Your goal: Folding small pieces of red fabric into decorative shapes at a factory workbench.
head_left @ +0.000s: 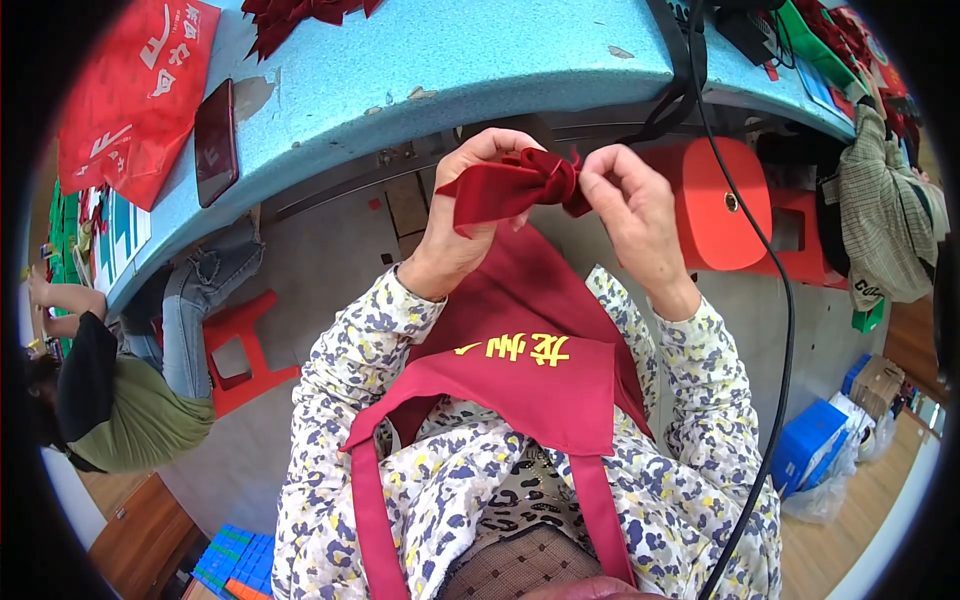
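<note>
A dark red velvet ribbon bow (500, 190) is held up in front of my chest, with a knot at its middle and a wide tail spread to the left. My left hand (452, 225) is closed round the bow from behind, its fingers curled over the top edge. At the knot's right side, the thumb and fingers of my right hand (640, 215) pinch the ribbon. What lies between those fingertips is mostly hidden. Below the bow hangs my dark red apron (510, 385) with yellow lettering.
A blue curved table (480, 50) lies ahead, bearing a phone (215, 140), a red bag (135, 90) and dark red ribbon pieces (305, 20). A black cable (785, 330) runs down the right. Red stools (240, 350) and seated people flank me.
</note>
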`<state>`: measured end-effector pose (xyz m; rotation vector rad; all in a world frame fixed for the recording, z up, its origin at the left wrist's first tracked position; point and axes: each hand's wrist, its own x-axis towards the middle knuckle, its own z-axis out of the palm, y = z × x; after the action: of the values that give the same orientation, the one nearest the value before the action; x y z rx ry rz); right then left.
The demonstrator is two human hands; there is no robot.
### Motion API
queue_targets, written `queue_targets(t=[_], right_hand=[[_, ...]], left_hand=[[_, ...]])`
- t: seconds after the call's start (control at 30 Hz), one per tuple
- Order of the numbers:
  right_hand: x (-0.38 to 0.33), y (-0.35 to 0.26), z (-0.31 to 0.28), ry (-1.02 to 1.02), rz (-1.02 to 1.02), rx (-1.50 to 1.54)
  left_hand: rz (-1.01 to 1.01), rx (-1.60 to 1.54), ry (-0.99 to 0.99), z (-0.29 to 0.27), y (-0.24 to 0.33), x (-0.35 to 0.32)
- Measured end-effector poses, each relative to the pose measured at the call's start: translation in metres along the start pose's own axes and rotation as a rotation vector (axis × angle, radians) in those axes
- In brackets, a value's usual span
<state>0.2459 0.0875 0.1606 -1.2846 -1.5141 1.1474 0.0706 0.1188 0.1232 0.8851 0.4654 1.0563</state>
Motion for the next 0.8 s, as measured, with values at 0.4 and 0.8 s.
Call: queue_targets(t=[0.4,0.8], right_hand=[[0.003,-0.031,-0.017,0.004,-0.300,-0.056],[0.015,-0.036,0.002,-0.158,-0.198,-0.177]], left_hand=[[-0.010,-0.004,0.063,0.018,0.025,-0.008],[0.114,0.180,0.077,0.009,0.013,-0.009]])
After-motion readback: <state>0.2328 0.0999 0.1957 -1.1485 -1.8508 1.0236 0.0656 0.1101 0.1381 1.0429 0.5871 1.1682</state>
